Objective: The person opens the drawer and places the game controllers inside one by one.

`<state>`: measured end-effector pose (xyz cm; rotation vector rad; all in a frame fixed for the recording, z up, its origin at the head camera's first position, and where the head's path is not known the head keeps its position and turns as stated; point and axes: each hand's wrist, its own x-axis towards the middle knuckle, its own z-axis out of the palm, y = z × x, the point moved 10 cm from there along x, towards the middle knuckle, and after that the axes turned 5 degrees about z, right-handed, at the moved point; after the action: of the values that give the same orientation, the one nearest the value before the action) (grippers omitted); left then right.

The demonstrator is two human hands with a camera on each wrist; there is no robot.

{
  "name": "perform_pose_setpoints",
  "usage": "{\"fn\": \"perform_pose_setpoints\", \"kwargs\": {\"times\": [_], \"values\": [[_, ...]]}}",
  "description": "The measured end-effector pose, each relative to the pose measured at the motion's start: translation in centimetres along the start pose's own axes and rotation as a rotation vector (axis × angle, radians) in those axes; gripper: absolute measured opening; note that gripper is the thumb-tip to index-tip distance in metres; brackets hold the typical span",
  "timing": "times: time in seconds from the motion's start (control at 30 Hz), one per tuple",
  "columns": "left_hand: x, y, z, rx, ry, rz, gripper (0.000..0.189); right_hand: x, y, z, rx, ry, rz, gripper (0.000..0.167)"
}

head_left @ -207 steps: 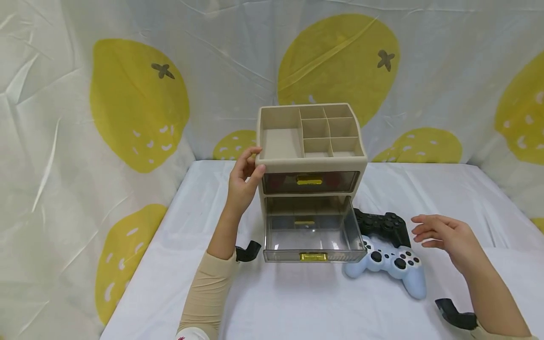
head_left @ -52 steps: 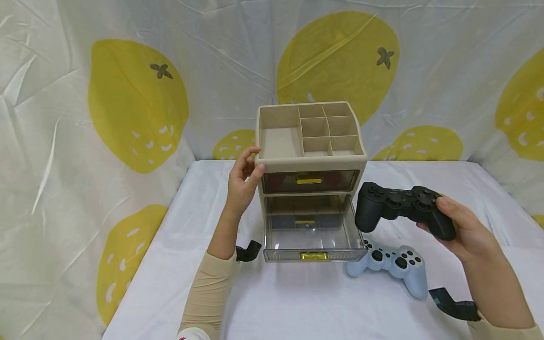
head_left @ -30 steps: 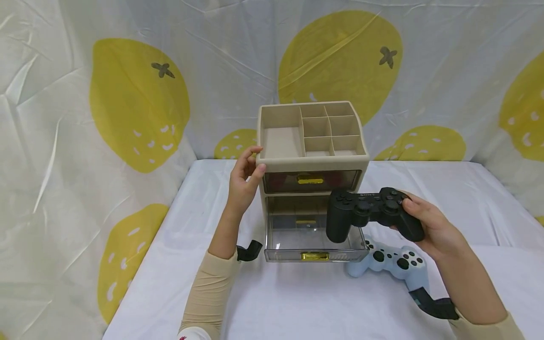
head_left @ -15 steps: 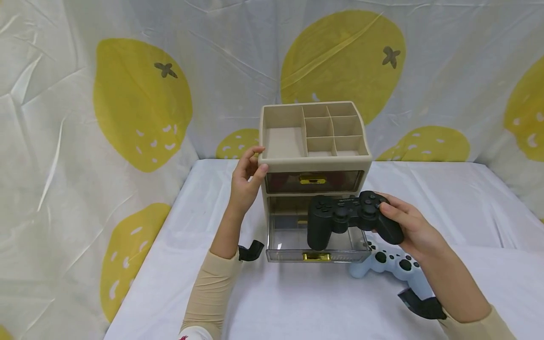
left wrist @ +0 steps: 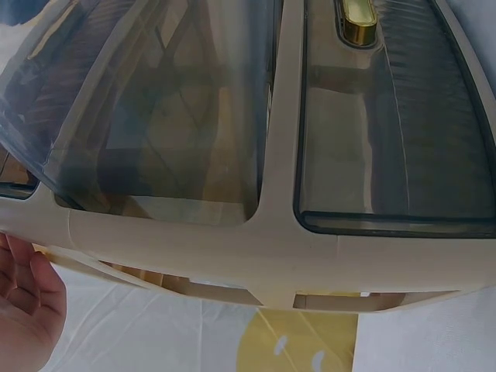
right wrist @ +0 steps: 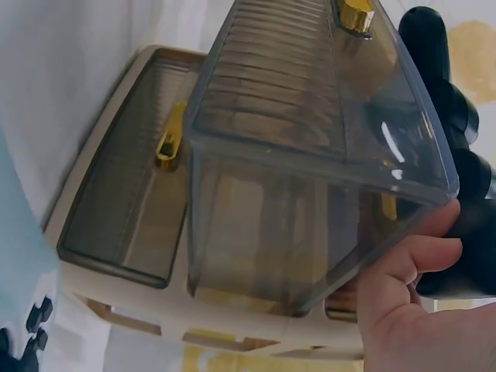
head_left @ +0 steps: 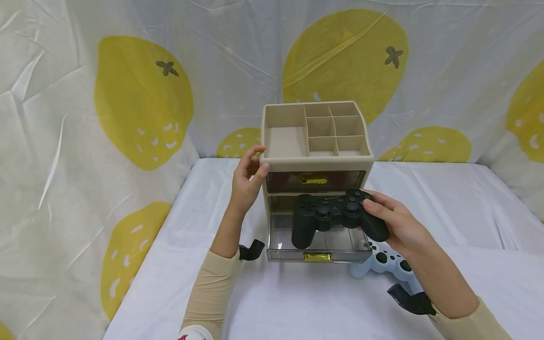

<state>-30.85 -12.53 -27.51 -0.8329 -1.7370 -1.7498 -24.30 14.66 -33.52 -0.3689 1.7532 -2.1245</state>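
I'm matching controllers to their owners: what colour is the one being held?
The controller is black; it shows best in the head view.

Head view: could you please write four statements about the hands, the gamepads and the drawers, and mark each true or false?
1. The right hand holds the black gamepad. True.
2. The top drawer is pulled out. False: the top drawer is closed; the drawer directly below is pulled out.
3. The left hand touches the beige drawer organizer. True.
4. The light-blue gamepad lies inside a drawer. False: the light-blue gamepad lies on the white cloth.
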Motion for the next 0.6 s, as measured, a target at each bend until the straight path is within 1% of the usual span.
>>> {"fn": "perform_pose_setpoints", "kwargs": {"times": [0.13, 0.2, 0.4, 0.47, 0.6], "values": [[0.0, -0.1, 0.1, 0.0, -0.001, -0.002, 0.045, 0.3, 0.0, 0.2, -0.041, 0.063, 0.051, 0.027], [0.0, -0.1, 0.1, 0.001, -0.001, -0.004, 0.048, 0.4, -0.1, 0.5, -0.052, 0.081, 0.065, 0.027], [0.0, -0.1, 0.3, 0.015, -0.008, -0.002, 0.065, 0.9, -0.5, 1.5, -0.036, 0.091, 0.08, 0.027], [0.0, -0.1, 0.4, 0.016, -0.009, -0.003, 0.067, 1.1, -0.5, 1.8, -0.044, 0.1, 0.089, 0.03], [0.0, -0.2, 0.4, 0.017, -0.008, -0.004, 0.069, 1.3, -0.6, 2.3, -0.096, 0.121, 0.098, 0.045]]}}
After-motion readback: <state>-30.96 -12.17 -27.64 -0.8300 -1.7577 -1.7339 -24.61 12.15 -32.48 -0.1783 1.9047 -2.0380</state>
